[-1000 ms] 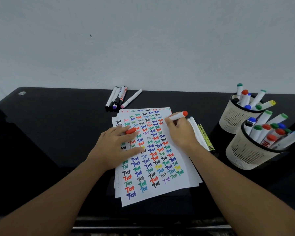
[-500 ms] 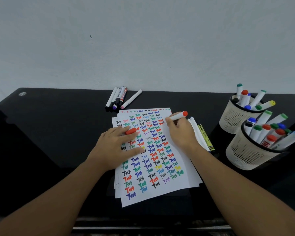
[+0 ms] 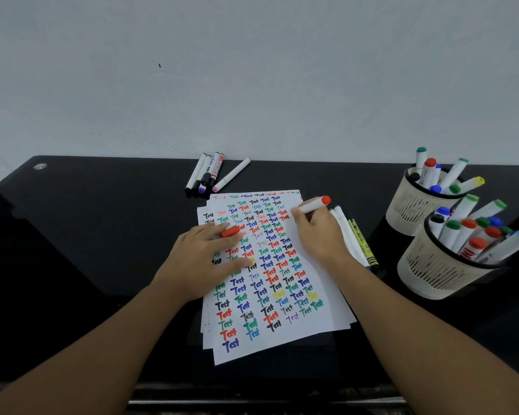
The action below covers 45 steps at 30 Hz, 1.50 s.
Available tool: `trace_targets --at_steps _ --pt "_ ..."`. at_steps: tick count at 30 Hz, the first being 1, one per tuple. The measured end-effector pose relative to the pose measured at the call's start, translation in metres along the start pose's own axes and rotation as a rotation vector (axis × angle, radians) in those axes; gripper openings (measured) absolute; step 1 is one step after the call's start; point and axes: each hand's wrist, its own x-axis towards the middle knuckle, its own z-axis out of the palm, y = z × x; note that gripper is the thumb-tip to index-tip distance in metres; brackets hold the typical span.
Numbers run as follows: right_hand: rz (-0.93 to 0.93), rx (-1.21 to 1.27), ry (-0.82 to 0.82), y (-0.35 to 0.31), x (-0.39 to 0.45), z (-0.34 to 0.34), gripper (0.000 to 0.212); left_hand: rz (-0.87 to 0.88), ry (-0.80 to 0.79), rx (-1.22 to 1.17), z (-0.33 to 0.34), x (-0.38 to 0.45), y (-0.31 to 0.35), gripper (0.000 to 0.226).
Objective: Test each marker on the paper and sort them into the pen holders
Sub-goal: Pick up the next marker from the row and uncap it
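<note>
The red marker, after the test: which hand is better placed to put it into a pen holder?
The right hand. It already grips the red marker, and both pen holders stand on its side. The left hand rests on the paper and holds the red cap.

Two bare forearms reach in from the bottom edge, with no sleeves showing. The left hand [image 3: 206, 259] and the right hand [image 3: 318, 235] wear no gloves, rings, watches or bracelets.

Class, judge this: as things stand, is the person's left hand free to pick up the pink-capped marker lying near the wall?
Probably not yet: the left hand rests on the paper holding an orange cap. The path to the pink-capped marker itself looks clear.
</note>
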Motion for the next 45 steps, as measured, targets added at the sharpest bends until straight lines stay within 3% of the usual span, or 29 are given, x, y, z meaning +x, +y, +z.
trace_targets --at_steps 2,5,7,11,15,17,23,27,32,38,45 --pt "-0.011 0.013 0.011 0.000 -0.001 -0.001 0.031 0.009 0.029 0.000 0.001 0.000 -0.001 0.072" --pt "-0.086 0.124 0.041 -0.001 -0.005 -0.004 0.012 0.025 0.070 0.005 0.002 0.000 -0.002 0.067" --pt "-0.135 0.156 0.059 -0.002 -0.007 -0.005 0.015 0.056 0.135 0.000 0.003 -0.001 -0.003 0.050" --pt "-0.263 -0.018 0.036 0.000 -0.009 -0.001 0.016 0.111 0.264 -0.017 0.005 -0.007 -0.004 0.026" --pt "-0.327 -0.148 -0.154 -0.004 -0.010 -0.003 0.062 0.093 0.292 -0.028 0.003 -0.011 0.000 0.030" --pt "-0.317 -0.168 -0.215 -0.009 -0.008 -0.007 0.069 0.041 0.282 -0.059 0.000 -0.011 0.003 0.034" --pt "-0.265 0.080 -0.236 -0.026 -0.013 -0.010 0.032 -0.009 0.259 -0.112 -0.002 -0.011 0.005 0.032" --pt "-0.348 -0.116 -0.369 -0.031 -0.020 -0.008 0.051 -0.050 0.272 -0.130 0.000 -0.010 0.006 0.027" --pt "-0.506 -0.436 -0.283 -0.025 -0.015 -0.001 0.028 -0.050 0.313 -0.121 0.000 -0.012 0.007 0.040" --pt "-0.558 -0.509 -0.255 -0.020 -0.011 0.006 0.031 -0.041 0.351 -0.116 0.001 -0.012 0.003 0.034" --pt "-0.539 -0.414 -0.286 -0.023 -0.010 0.009 0.030 -0.074 0.344 -0.112 -0.001 -0.012 0.005 0.041"
